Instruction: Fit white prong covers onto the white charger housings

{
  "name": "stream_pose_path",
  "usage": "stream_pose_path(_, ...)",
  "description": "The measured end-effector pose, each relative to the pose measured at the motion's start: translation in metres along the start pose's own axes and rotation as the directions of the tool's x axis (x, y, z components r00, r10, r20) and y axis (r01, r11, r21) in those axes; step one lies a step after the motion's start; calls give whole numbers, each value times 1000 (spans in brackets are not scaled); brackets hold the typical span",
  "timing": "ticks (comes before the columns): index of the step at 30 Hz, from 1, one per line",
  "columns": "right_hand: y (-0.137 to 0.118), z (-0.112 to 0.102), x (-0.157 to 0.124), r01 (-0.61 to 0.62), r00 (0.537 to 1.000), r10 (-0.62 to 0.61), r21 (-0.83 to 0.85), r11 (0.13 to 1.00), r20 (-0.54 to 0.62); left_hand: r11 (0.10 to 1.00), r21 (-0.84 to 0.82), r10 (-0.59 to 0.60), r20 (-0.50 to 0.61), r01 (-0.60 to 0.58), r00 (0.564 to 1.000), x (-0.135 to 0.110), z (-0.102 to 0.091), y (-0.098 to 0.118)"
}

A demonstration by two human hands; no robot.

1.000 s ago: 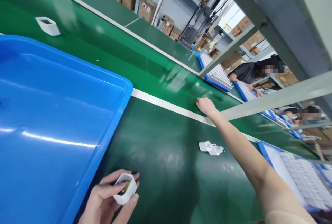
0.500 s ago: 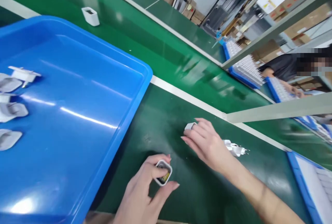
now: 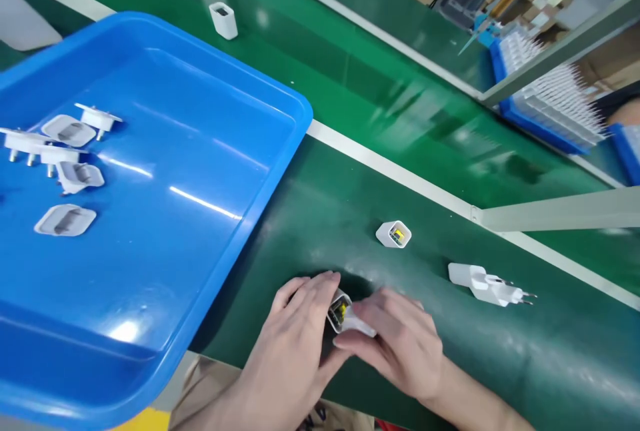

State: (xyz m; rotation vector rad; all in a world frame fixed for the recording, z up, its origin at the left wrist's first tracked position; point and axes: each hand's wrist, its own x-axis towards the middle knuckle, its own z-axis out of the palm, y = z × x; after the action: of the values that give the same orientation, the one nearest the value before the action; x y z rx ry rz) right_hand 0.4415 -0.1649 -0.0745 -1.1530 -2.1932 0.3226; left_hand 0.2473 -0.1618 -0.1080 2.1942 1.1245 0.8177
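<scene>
My left hand (image 3: pixel 295 344) is wrapped round a white charger housing (image 3: pixel 339 311), whose open end shows a yellow part and circuitry inside. My right hand (image 3: pixel 400 341) pinches a white plug cap (image 3: pixel 361 326) close against that opening; fingers hide part of it, and I cannot tell whether it has entered. Another open housing (image 3: pixel 394 234) lies on the green bench beyond my hands, also with yellow inside. To the right of it lie white chargers with plug pins (image 3: pixel 493 284).
A large blue tray (image 3: pixel 295 171) on the left holds several white plug caps (image 3: pixel 66 220). One white housing (image 3: pixel 223 20) rests on the green strip behind it. A metal post (image 3: pixel 560 212) crosses at right. Beyond stands a blue tray of white pinned parts (image 3: pixel 555 94).
My right hand has let go of the housing on the bench and come to my left hand, now with a plug cap in its fingers. The view has shifted.
</scene>
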Motion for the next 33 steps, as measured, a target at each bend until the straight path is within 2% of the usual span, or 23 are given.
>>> stream_pose_path(3,-3,11,-1,85,996,-87,-76,993,-24,994,-97,-38,101,48,994,-5,-8,-4)
stream_pose_path(5,-4,15,-1,55,998,-59,-81,995,-38,990,-134,-38,90,50,995,-6,-9,-5)
stream_pose_path(7,-5,15,-1,-11,1000,11,-58,998,0,989,-144,-32,45,39,998,-5,-7,-4)
stream_pose_path(11,-11,-3,-2,-86,984,89,-25,996,153,988,-152,-42,-35,36,999,0,-1,0)
stream_pose_path(14,-14,-19,2,-163,952,157,1,987,261,985,-164,-66,-73,53,995,3,1,2)
stream_pose_path(16,-14,-25,3,-197,942,183,20,980,281,983,-173,-71,-86,56,994,5,1,3)
stream_pose_path(21,-7,-23,2,-151,956,137,34,988,260,983,-178,-68,-97,50,993,7,1,3)
stream_pose_path(26,-13,-23,3,-84,955,94,-46,995,280,978,-199,-87,-79,69,993,9,1,3)
stream_pose_path(31,-20,-31,8,-132,930,160,-108,985,330,976,-207,-80,-81,62,993,8,1,2)
stream_pose_path(33,-19,-33,8,-119,926,148,-104,987,347,974,-217,-87,-85,67,993,6,2,2)
